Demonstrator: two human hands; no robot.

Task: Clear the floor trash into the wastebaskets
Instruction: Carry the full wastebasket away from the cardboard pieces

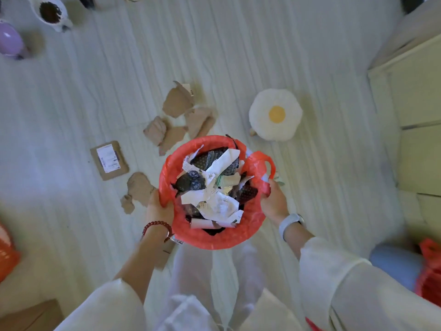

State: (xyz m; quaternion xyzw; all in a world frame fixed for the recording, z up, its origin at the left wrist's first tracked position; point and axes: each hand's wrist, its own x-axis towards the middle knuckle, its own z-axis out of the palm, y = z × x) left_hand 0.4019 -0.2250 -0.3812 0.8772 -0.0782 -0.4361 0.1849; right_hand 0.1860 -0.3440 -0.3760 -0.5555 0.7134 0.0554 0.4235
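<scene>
A wastebasket lined with a red plastic bag (216, 240) is held up in front of me, full of crumpled white paper slips and dark wrappers (212, 185). My left hand (158, 207) grips its left rim through the red bag. My right hand (274, 203) grips the right rim by the bag's loose handle (261, 167). On the pale floor beyond lie several torn brown cardboard pieces (177, 115), a flat brown parcel with a white label (109, 160), and more crumpled brown pieces (138, 187) close to my left hand.
An egg-shaped cushion (275, 114) sits on the floor right of the cardboard. A white pot of soil (51, 13) and a purple object (9, 40) stand far left. Cream furniture (415, 103) lines the right. Another red-lined blue basket (401, 266) is at right; red plastic (6, 252) at left edge.
</scene>
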